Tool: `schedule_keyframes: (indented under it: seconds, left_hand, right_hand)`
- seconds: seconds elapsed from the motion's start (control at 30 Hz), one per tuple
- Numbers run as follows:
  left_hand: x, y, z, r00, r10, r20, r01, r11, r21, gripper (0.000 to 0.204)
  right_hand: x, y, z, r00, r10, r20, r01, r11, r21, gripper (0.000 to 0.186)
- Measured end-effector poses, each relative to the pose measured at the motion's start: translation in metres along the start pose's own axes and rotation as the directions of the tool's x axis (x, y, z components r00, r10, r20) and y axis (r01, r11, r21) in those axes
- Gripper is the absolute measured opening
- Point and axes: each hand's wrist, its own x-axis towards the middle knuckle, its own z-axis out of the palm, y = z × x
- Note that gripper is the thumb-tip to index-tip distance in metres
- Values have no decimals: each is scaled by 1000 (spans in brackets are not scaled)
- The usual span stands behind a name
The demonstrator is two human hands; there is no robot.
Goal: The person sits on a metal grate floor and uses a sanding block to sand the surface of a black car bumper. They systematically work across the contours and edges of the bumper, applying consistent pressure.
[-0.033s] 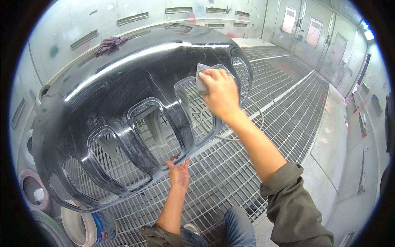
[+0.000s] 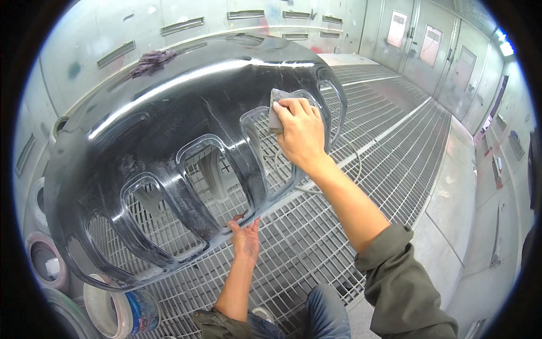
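Observation:
A large, glossy black car body panel (image 2: 169, 107), curved and with a row of tall rounded openings, stretches across the left and middle of the view. Pale dusty smears mark its lower bars. My right hand (image 2: 302, 127) grips a grey sanding pad (image 2: 278, 110) against the panel's right side, at the bar between two openings. Lower down, my left hand (image 2: 245, 238) holds the panel's bottom edge, thumb in front; some of its fingers are hidden behind the rim. A crumpled purple cloth (image 2: 151, 63) lies on the panel's top, far from both hands.
Below is a metal floor grating (image 2: 389, 152), with a thin looped hose (image 2: 359, 164) lying behind my right forearm. An open white-and-blue bucket (image 2: 135, 311) is at the lower left, beside a pinkish round container (image 2: 48, 257). Pale walls (image 2: 192, 11) with vents surround the panel.
My right hand and the sanding pad have shifted very slightly, the hand a little down and left. My left hand and the panel have not moved.

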Motion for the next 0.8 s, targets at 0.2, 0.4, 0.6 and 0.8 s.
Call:
schedule_keyframes:
  seconds: [0.2,0.4,0.6,0.8]
  left_hand:
    - [-1,-1,0,1000,-4,19,3,999,49,71]
    - [0,0,-2,1000,-18,-8,18,996,-93,62]
    - [1,-3,5,997,-37,-74,35,999,-29,58]
    - [1,-3,-1,999,-26,30,27,999,-23,58]
  right_hand:
    - [1,-24,1,998,-41,45,39,998,58,44]
    - [10,-19,-8,949,-297,104,288,953,96,39]
    - [10,0,-7,968,-214,128,230,965,-128,25]
    - [13,-17,-13,960,-209,186,171,965,200,43]
